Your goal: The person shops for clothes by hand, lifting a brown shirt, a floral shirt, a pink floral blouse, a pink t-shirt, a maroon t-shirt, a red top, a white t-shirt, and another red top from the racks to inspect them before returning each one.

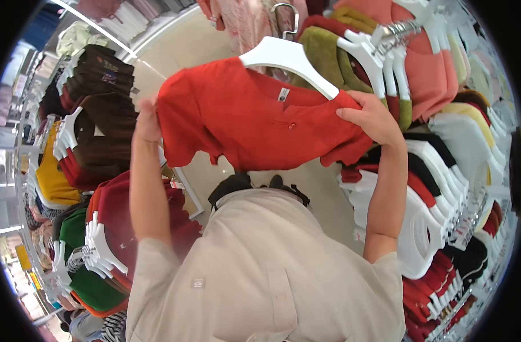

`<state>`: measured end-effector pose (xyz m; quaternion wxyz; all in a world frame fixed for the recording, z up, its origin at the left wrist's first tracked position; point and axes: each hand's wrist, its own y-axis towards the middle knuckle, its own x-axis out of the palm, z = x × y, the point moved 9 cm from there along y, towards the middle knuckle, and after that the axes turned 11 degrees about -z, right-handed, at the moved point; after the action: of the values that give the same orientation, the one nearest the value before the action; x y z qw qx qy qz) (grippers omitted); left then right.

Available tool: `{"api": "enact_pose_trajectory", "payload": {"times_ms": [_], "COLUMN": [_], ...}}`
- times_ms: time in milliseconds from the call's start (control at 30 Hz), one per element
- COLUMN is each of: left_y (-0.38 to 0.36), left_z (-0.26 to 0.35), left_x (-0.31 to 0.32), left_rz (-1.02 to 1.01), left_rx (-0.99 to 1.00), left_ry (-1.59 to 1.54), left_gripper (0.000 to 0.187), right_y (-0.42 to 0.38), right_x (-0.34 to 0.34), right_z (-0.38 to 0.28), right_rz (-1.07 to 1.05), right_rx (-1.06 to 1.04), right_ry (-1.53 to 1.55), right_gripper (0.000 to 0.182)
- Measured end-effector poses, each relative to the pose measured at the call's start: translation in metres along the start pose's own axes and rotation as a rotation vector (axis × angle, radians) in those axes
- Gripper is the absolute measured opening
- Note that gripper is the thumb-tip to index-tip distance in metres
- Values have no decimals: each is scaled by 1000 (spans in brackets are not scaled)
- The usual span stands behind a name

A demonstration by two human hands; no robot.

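Note:
A red short-sleeved top (254, 119) hangs on a white hanger (289, 57) with a metal hook, held up in front of my body. My right hand (377, 117) grips the top at its right shoulder, thumb on the front and the other fingers mostly behind the cloth. At the opposite side, my left hand (148, 121) is closed at the edge of the left sleeve, slightly blurred, its fingers partly hidden. A small label shows inside the neckline, and a small mark sits on the chest.
Racks of clothes flank me: dark brown tops (103, 134), dark red tops (129, 211) and a green garment (92, 279) on the left; olive tops (323, 54), coral tops (434, 80) and white tops (406, 233) on the right. Shiny floor (183, 48) runs between them.

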<state>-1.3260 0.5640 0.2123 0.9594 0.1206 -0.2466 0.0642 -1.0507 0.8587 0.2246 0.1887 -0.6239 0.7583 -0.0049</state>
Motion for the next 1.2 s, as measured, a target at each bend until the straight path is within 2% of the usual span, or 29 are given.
{"api": "enact_pose_trajectory", "payload": {"times_ms": [33, 67, 133, 167, 200, 267, 367, 467, 533, 567, 667, 700, 800, 900, 1100, 1200], "left_y": [-2, -22, -59, -65, -71, -94, -93, -109, -131, -136, -121, -119, -97, -54, -38, -34], "left_z": [-8, -35, -108, -146, -170, -224, -228, -191, -161, -144, -153, -161, -194, -167, -141, -139], "left_x": [17, -20, -51, -31, -12, -8, 18, 32, 23, 21, 53, 49, 57, 63, 67, 70], "left_rz": [-27, 287, 475, 339, 267, 37, 397, 417, 320, 274, 240, 135, 471, 355, 449, 508], "left_rx": [96, 11, -108, -146, -225, -527, -744, -527, -295, -103, 179, 260, -306, -99, -80, -48], "left_ry": [-144, 5, -136, -422, -484, 225, 296, 5, -163, -268, -612, -508, -150, -616, -447, -268], "left_gripper": [89, 87, 83, 80, 69, 74, 83, 77, 88, 91, 97, 90, 73, 62, 64, 62], "right_y": [7, 10, 21, 28, 33, 45, 56, 63, 68, 70, 79, 83, 87, 83, 61, 53], "right_x": [0, -1, -5, -8, -11, -20, -24, -33, -36, -36, -22, -16, 4, 39, 80, 110], "right_z": [-2, -4, -14, -17, -17, -21, -21, -17, -11, -8, 3, 8, 15, 15, 8, 9], "right_rz": [16, 32, 68, 85, 100, 141, 193, 223, 190, 174, 101, 83, 44, -68, -124, -195], "right_rx": [-27, -44, -73, -74, -67, -87, -77, -86, -54, -41, 11, 24, 31, 65, 23, -18], "right_ry": [36, 74, 31, -8, -45, -110, -184, -150, -32, 26, 216, 223, 111, 208, 157, 222], "right_gripper": [23, 23, 22, 23, 23, 24, 25, 29, 31, 32, 34, 34, 34, 33, 33, 32]}}
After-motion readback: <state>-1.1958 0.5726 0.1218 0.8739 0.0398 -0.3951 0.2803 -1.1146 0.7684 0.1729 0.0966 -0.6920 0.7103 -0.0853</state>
